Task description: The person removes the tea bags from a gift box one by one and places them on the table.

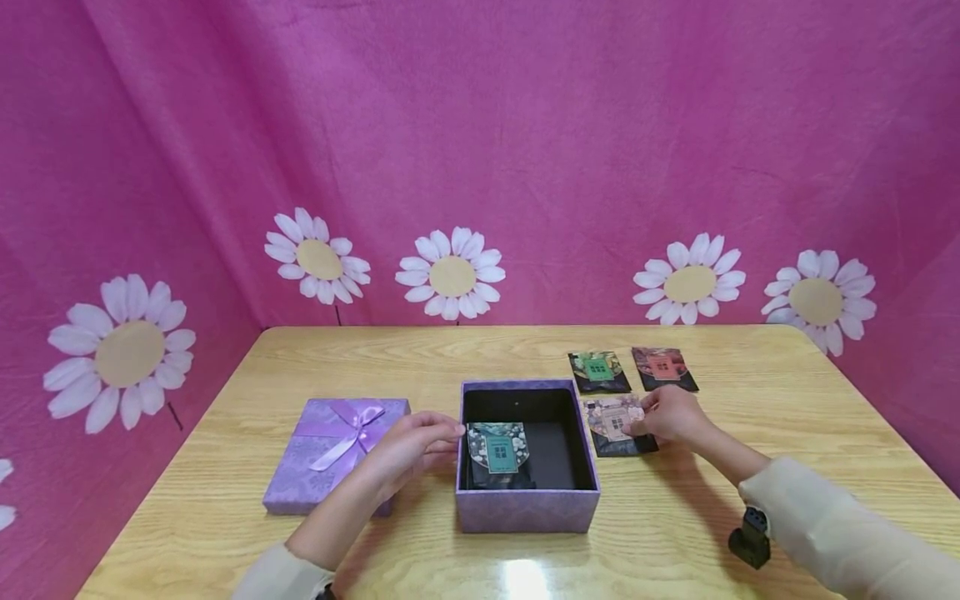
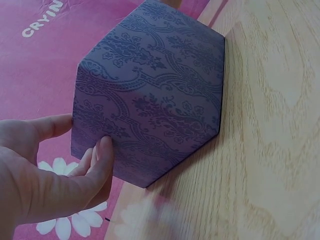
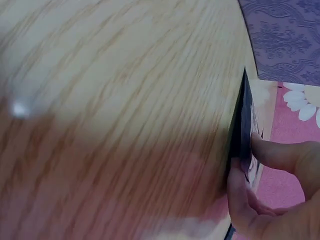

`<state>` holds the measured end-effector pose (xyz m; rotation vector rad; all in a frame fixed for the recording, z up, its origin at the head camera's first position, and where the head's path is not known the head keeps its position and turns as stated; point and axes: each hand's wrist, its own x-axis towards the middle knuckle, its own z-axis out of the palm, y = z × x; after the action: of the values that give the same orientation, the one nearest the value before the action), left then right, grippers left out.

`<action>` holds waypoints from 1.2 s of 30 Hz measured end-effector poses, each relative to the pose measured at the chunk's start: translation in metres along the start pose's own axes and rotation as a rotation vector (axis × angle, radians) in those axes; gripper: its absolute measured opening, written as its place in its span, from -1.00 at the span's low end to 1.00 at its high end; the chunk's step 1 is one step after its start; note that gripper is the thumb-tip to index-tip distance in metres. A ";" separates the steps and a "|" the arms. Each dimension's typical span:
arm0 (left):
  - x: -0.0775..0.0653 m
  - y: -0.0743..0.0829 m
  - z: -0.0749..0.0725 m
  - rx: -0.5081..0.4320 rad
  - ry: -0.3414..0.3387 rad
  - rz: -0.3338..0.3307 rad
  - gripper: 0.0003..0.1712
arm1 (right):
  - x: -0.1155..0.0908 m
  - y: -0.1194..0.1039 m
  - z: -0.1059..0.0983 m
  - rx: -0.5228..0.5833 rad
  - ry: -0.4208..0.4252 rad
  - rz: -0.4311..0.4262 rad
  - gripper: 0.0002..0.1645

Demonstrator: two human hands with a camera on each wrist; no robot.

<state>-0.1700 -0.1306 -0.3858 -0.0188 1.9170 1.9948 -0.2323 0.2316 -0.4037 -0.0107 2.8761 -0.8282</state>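
A purple patterned gift box (image 1: pixel 527 511) stands uncovered on the table. One teal-labelled sachet (image 1: pixel 501 455) lies in its left part. My left hand (image 1: pixel 415 450) touches the box's left side: in the left wrist view the thumb meets the rim and the fingertips rest on the outer wall. Right of the box, my right hand (image 1: pixel 675 414) pinches the right edge of a pink-labelled sachet (image 1: pixel 609 418) between thumb and fingers. From the right wrist, that sachet (image 3: pixel 242 122) appears edge-on, tilted off the table on the near side.
The purple lid (image 1: pixel 315 475) with a ribbon bow lies left of the box, partly behind my left forearm. Behind the pinched sachet lie a green-labelled sachet (image 1: pixel 598 372) and a red-labelled sachet (image 1: pixel 663 369). A pink flowered cloth (image 1: pixel 525 167) hangs behind the wooden table (image 1: pixel 420 350).
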 end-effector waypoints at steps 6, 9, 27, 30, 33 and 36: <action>0.000 0.000 0.000 0.007 0.007 -0.004 -0.68 | -0.003 0.000 0.000 -0.075 0.002 -0.059 -0.43; -0.001 0.000 0.000 0.005 0.006 -0.002 -0.71 | -0.005 0.000 -0.005 -0.105 -0.005 -0.080 -0.47; -0.002 0.001 -0.002 0.049 -0.016 -0.007 -0.65 | -0.004 -0.028 -0.046 0.260 -0.283 -0.021 -0.53; -0.002 0.002 -0.002 0.052 -0.017 -0.010 -0.66 | -0.004 -0.042 -0.051 0.328 -0.338 -0.042 -0.44; -0.002 0.003 -0.002 0.045 -0.013 -0.015 -0.66 | -0.005 -0.056 -0.055 0.394 -0.396 -0.060 -0.40; -0.002 0.005 0.000 0.044 0.001 -0.023 -0.66 | -0.008 -0.071 -0.057 0.466 -0.464 -0.077 -0.40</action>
<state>-0.1694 -0.1314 -0.3808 -0.0300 1.9526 1.9373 -0.2355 0.2019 -0.3172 -0.2298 2.2157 -1.2941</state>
